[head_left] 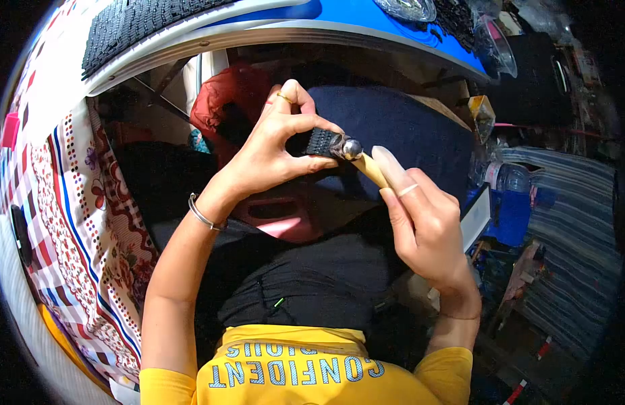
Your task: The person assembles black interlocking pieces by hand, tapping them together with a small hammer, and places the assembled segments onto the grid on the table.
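My left hand (275, 138) pinches a short black textured strip (320, 142) between thumb and fingers, a ring on one finger. Level with my left fingertips, my right hand (427, 219) grips the pale wooden handle of a small hammer (372, 170). The hammer's rounded, shiny metal head is at the right end of the strip; whether they touch I cannot tell. A whitish cover wraps the tip of my right index finger, with a pale band further down. Both hands are held above my lap, in front of dark cloth.
A blue-topped table (353, 12) curves ahead, bearing rows of black strips (147, 32), a pile of black pieces (455, 21) and a clear plastic container (496, 46). Patterned cloth (73, 223) hangs at left. To the right stands a blue bottle (509, 206) beside striped fabric (569, 250).
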Tool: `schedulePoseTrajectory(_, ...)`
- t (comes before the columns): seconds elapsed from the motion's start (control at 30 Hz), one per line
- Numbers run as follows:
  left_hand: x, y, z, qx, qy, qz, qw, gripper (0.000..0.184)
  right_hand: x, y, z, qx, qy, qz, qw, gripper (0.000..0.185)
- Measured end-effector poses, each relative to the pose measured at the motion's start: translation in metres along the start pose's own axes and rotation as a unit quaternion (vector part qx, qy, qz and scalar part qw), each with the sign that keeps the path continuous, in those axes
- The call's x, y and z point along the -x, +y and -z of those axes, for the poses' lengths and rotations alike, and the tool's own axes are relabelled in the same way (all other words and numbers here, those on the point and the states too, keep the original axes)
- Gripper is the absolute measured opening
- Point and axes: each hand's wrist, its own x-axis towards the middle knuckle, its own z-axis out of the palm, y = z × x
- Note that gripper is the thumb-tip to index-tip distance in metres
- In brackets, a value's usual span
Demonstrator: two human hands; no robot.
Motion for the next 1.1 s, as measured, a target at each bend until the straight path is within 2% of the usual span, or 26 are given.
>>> schedulePoseTrajectory(0.13,0.0003,-0.0013,-0.0013,0.005,0.002,0.003,1.000,0.035,0.0015,-0.0008,-0.0024,0.003,0.020,0.014,1.000,0.040)
schedulePoseTrajectory(0.3,0.0006,-0.0035,-0.0019,0.003,0.001,-0.001,1.000,0.034,0.0029,-0.0001,0.0012,-0.002,0.033,0.035,0.999,0.051)
schedulePoseTrajectory(0.47,0.0001,-0.0007,-0.0008,-0.003,-0.004,-0.001,1.000,0.033,0.0020,0.0012,0.0008,0.011,0.004,0.011,1.000,0.050)
schedulePoseTrajectory(0.83,0.0001,-0.0019,-0.0002,-0.006,-0.001,-0.004,1.000,0.034,-0.0039,-0.0029,-0.0014,-0.004,-0.009,0.022,1.000,0.048)
schedulePoseTrajectory(1.0,0.0006,-0.0006,-0.0011,0.018,-0.008,0.020,1.000,0.036,-0.0022,-0.0074,0.0001,-0.055,0.078,0.018,0.995,0.039)
schedulePoseTrajectory(1.1,-0.0025,-0.0008,-0.0001,0.009,-0.001,-0.006,1.000,0.034,-0.0031,-0.0039,0.0048,-0.029,0.033,0.034,0.998,0.045)
